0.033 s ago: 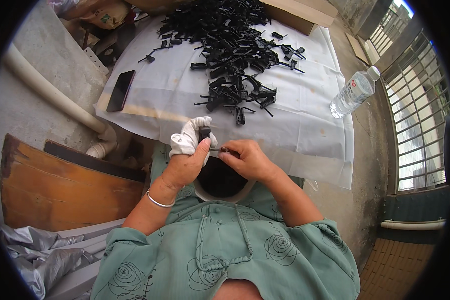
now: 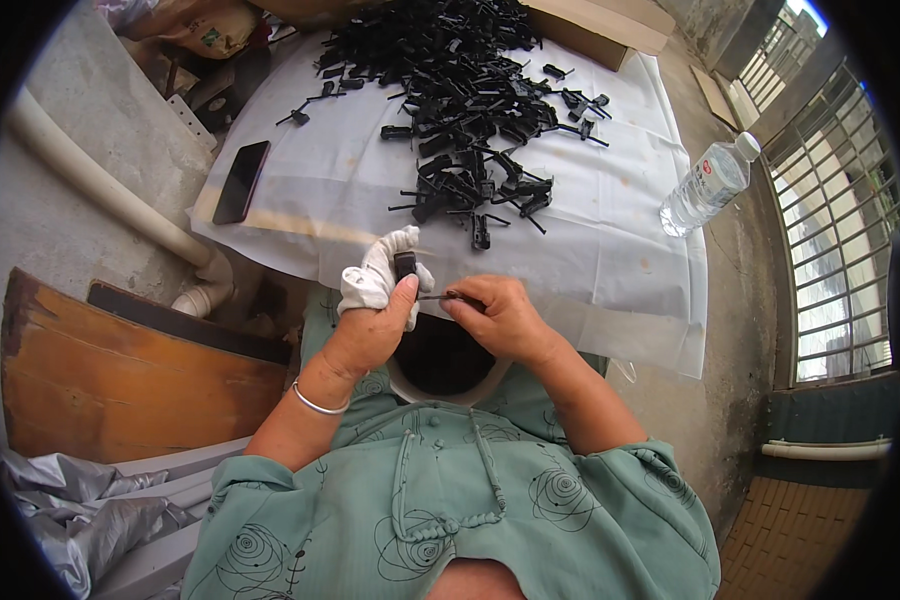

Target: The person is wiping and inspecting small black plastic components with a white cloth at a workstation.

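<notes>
The left hand (image 2: 375, 305), partly covered by a white glove (image 2: 366, 287) with the thumb bare, is closed around a small black part (image 2: 404, 264), the thumb pressing on its near side. The part stands above the thumb tip, in front of the torso and just off the near edge of the table. The right hand (image 2: 500, 312), bare, pinches a thin rod-like piece (image 2: 432, 297) between thumb and curled forefinger; the rod points left toward the left thumb, and whether it touches the black part cannot be determined. Below both hands, between the knees, is a round container with a pale rim (image 2: 398, 382) and a dark interior. The table carries a white sheet (image 2: 610, 210). On it lies a heap of black parts (image 2: 440, 60), dense at the far end and thinning toward the near edge, some with slender stems. A phone (image 2: 241, 182) lies flat at the left of the sheet; a clear bottle (image 2: 705, 190) with a white cap stands near its right edge. A silvery bracelet (image 2: 320, 404) encircles the left wrist.
</notes>
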### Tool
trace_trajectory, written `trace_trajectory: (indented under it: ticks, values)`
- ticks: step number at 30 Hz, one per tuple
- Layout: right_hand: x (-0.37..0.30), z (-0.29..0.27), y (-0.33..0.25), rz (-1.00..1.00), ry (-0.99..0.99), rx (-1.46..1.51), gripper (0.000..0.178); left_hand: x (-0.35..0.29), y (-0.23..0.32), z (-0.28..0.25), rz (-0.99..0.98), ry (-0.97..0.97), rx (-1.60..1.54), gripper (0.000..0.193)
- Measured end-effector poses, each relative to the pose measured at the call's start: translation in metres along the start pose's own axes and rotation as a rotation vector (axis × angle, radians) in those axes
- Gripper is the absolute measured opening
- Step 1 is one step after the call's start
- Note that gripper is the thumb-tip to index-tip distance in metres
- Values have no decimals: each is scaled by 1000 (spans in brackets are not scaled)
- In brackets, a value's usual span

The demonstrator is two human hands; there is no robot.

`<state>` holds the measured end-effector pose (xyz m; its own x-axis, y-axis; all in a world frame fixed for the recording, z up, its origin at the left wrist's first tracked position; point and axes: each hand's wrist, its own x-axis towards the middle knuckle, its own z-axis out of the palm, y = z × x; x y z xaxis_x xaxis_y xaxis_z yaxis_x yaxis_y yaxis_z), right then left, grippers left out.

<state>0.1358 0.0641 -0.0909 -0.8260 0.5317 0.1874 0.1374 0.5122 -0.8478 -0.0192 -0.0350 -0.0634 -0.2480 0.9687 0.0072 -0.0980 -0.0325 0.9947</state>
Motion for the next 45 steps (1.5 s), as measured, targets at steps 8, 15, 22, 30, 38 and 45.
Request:
trace_trajectory:
  ticks: [8,15,22,30,38,45]
  values:
    - [6,-8,-21,15,47,200,13,-6,0,6,18,-197,174,34]
    - [6,-2,-21,-67,12,212,21,-2,-1,11,75,-109,199,26]
    - [3,15,-17,25,77,172,24,-4,-6,19,357,8,602,23]
    - [3,1,2,117,190,-261,23,1,-15,6,408,-83,798,31]
    - [18,-25,0,210,320,-696,23,17,-8,-8,339,50,546,22]
    - [-7,-41,-25,61,-60,-559,21,31,2,0,582,-239,615,28]
